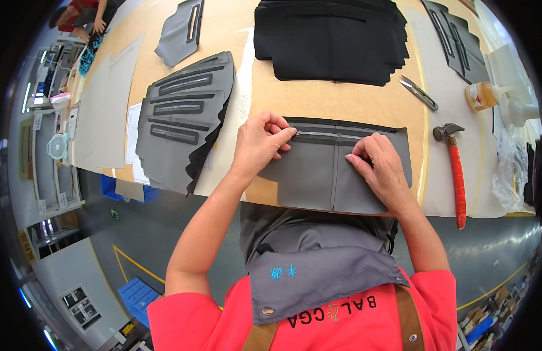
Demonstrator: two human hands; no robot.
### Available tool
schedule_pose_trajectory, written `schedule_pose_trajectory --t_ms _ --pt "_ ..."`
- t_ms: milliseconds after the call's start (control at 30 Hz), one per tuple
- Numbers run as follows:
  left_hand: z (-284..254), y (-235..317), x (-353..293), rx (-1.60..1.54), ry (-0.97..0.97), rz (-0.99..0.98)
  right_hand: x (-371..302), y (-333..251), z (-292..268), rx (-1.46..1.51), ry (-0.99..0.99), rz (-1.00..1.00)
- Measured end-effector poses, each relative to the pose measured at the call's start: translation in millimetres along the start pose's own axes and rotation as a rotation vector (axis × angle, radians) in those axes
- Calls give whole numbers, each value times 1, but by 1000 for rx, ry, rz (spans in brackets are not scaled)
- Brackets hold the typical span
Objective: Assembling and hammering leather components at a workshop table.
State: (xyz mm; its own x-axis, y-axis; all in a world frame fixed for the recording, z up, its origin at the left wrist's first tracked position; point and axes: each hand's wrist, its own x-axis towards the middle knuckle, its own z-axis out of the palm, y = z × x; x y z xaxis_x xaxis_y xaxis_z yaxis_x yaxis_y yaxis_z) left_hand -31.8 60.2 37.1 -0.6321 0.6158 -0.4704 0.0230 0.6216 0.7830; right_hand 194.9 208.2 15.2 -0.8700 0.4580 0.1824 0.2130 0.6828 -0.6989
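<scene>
A grey panel (306,175) lies flat at the table's front edge, with a seam down its middle. Along its far side runs a black-bordered slot with a pale grey strip (323,136) in it. My left hand (260,143) is closed in a pinch at the slot's left end; its fingertips hide what they grip. Over the right half of the panel, my right hand (381,169) is closed, thumb against fingers just below the strip. Whatever it pinches is too small to make out.
Slotted grey panels (186,117) are fanned out on the left; a black stack (332,41) lies beyond my hands. To the right are thread snips (420,93), a red-handled hammer (458,175) and an amber bottle (480,96). Another person (83,20) works far left.
</scene>
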Motion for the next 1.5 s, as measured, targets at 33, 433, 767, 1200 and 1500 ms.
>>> schedule_pose_trajectory --t_ms 33,433,767,1200,1500 --pt "0 -2 2 -18 -17 2 0 0 0 -1 4 -3" --pt "-3 -4 2 -37 -69 47 0 -6 -1 -60 -24 -2" --pt "-8 -11 14 -87 -132 20 1 -4 0 -47 -31 25" --pt "-12 -8 17 -98 -179 1 -2 -1 0 -33 -15 6" --pt "-20 1 20 43 -241 28 26 -21 2 -98 -41 -179"
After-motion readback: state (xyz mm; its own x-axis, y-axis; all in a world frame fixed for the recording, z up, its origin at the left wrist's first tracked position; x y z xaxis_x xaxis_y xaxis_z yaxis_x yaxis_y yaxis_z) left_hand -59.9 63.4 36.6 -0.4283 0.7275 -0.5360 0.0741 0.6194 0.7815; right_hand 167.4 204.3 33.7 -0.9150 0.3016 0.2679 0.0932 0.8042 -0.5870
